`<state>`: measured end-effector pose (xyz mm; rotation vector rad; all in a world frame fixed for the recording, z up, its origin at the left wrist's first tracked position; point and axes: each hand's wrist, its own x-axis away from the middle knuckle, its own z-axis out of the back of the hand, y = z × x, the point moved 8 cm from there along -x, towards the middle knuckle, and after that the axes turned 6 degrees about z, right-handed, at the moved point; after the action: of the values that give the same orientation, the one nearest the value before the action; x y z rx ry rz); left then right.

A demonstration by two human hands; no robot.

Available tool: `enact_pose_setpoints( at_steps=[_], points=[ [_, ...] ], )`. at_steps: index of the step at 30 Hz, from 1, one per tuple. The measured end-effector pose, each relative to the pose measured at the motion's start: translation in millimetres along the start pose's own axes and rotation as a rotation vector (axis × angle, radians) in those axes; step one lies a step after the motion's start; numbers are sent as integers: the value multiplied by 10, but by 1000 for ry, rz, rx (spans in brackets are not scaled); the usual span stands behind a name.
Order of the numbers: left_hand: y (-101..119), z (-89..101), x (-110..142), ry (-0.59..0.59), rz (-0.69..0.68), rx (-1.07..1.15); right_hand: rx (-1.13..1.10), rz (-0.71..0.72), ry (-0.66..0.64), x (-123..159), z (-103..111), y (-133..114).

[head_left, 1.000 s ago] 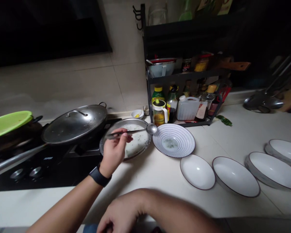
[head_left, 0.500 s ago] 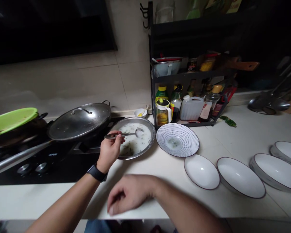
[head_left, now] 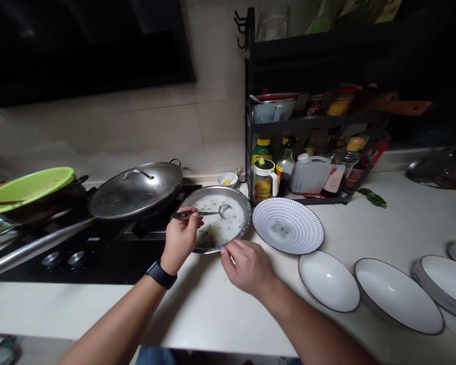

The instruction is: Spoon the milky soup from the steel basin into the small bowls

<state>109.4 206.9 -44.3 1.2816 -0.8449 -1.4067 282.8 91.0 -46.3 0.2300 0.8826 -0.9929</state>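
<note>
A wide metal basin holds a whitish liquid with dark green bits. My left hand, with a black watch on the wrist, is closed around the dark handle of a spoon. The spoon's bowl is over the liquid; whether it dips in is hard to see. My right hand is at the basin's near right rim, with thumb and curled fingers closed on the edge. Right of the basin sits a patterned bowl with a little of the same liquid at its bottom.
Several white bowls stand to the right on the counter. On the stove are a lidded pan, its long handle reaching left, and a green basin on a pot. Behind stands a black rack with bottles.
My right hand has moved up and right from the counter's front to the basin's rim. My left hand still holds the spoon over the basin. The view has shifted slightly left.
</note>
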Motion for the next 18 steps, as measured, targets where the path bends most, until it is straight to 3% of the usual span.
enact_pose_setpoints(
  at_steps=[9,18],
  points=[
    [27,-50,74,-19,39,29,-124,113,-134,45,-154,-144],
    [2,-45,-74,-12,206,259,-148,70,-160,27,-139,-99]
  ],
)
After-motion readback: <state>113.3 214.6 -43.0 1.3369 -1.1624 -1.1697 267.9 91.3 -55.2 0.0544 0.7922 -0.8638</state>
